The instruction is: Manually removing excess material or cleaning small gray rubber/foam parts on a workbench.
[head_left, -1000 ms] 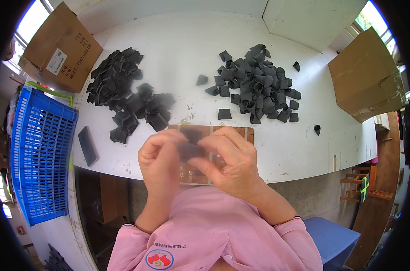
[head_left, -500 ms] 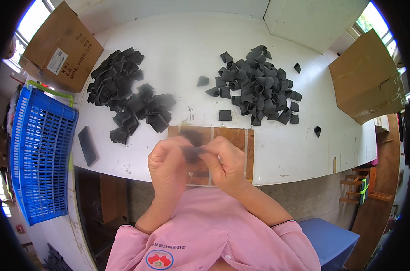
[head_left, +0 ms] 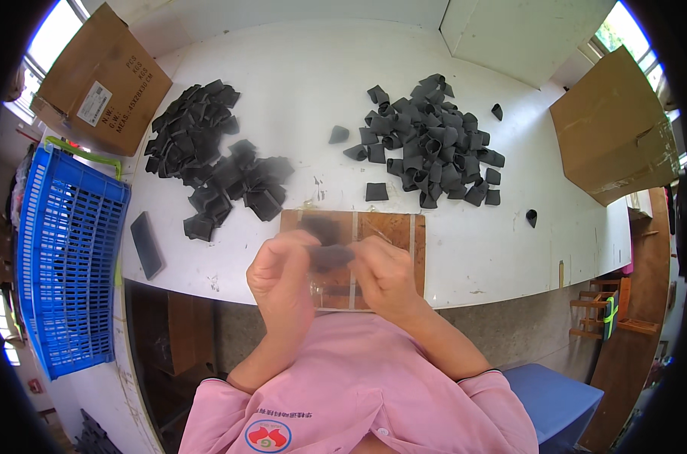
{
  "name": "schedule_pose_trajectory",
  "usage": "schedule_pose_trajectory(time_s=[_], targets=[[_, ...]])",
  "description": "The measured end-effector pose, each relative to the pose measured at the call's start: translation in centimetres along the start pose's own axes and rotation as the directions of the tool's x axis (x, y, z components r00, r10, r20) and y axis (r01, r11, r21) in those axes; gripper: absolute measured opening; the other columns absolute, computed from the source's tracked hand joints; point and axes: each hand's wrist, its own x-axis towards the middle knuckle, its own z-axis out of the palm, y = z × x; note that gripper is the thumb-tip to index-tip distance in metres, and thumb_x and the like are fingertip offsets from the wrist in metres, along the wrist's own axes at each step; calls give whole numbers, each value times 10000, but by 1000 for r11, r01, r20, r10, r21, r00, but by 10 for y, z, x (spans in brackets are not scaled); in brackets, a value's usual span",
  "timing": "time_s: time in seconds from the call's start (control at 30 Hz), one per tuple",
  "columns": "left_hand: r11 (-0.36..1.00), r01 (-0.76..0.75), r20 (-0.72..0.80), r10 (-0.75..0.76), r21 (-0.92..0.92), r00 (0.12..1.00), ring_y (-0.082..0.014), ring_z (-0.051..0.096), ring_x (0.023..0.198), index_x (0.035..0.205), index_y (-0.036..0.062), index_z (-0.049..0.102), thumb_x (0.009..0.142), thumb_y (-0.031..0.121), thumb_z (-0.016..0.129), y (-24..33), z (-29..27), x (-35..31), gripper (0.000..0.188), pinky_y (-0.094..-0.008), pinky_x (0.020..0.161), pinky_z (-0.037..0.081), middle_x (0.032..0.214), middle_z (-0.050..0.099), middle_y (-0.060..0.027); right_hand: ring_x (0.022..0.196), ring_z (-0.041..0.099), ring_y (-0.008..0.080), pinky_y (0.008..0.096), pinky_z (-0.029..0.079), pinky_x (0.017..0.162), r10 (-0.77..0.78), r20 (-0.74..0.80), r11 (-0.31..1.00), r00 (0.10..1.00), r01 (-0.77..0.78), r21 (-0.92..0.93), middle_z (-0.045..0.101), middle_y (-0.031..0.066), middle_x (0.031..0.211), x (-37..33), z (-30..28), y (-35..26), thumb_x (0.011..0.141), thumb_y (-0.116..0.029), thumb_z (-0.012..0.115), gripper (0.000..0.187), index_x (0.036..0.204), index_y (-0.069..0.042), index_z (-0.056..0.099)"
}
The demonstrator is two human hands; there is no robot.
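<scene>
Above a brown wooden board [head_left: 395,225] my two hands meet over a small dark grey fabric piece [head_left: 330,258], slightly blurred. My left hand [head_left: 277,266] pinches its left end between thumb and fingers. At the other end, the fingertips of my right hand [head_left: 387,271] are closed on it. Another dark patch [head_left: 320,226] shows on the board just beyond the piece; I cannot make out what it is. To the far left lies a heap of flat dark fabric pieces [head_left: 196,136]. A heap of small curled, tube-like dark pieces [head_left: 434,144] lies to the far right.
A dark phone [head_left: 147,245] lies on the white table [head_left: 305,98] at the left. Beside it hangs a blue plastic basket [head_left: 74,257]. Cardboard boxes stand at the back left [head_left: 109,83] and right [head_left: 616,129]. A blue stool [head_left: 551,401] is at lower right.
My right hand has shifted slightly right and turned, and more of the dark fabric piece shows between my hands. The heaps look the same.
</scene>
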Motion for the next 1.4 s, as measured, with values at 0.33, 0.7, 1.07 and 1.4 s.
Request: schedule_pose_trajectory(time_s=[0.33, 0.7, 1.07, 1.4], targets=[[849, -291, 269, 185, 442, 945, -152, 521, 819, 892, -44, 581, 783, 86, 611, 9, -6, 15, 172, -255, 737, 420, 942, 548, -138, 542, 504, 185, 294, 402, 449, -135, 90, 978, 987, 147, -146, 465, 47, 624, 36, -22, -21, 678, -104, 639, 130, 731, -52, 532], [681, -418, 346, 250, 601, 904, -158, 560, 659, 817, 2, 616, 674, -60, 621, 15, 1, 18, 156, -247, 582, 453, 754, 582, -87, 486, 456, 189, 294, 367, 424, -234, -82, 965, 969, 221, -138, 414, 49, 577, 20, 1, -3, 658, -93, 635, 143, 684, -45, 502], [730, -459, 419, 256, 506, 871, -110, 506, 674, 868, -17, 600, 762, 59, 642, 3, -9, 28, 138, -196, 554, 389, 800, 557, -89, 531, 510, 208, 309, 403, 449, -199, 5, 973, 980, 199, -114, 479, 70, 633, 24, -14, -11, 675, -19, 576, 196, 865, -2, 531], [215, -332, 328, 55, 918, 943, -270, 519, 841, 955, -40, 537, 710, 49, 621, -84, -64, 51, 274, -320, 719, 443, 930, 519, -134, 542, 469, 49, 172, 369, 473, 495, -109, 803, 862, -405, 438, 553, 21, 668, 64, -56, 16, 894, -169, 449, 205, 953, 1, 547]])
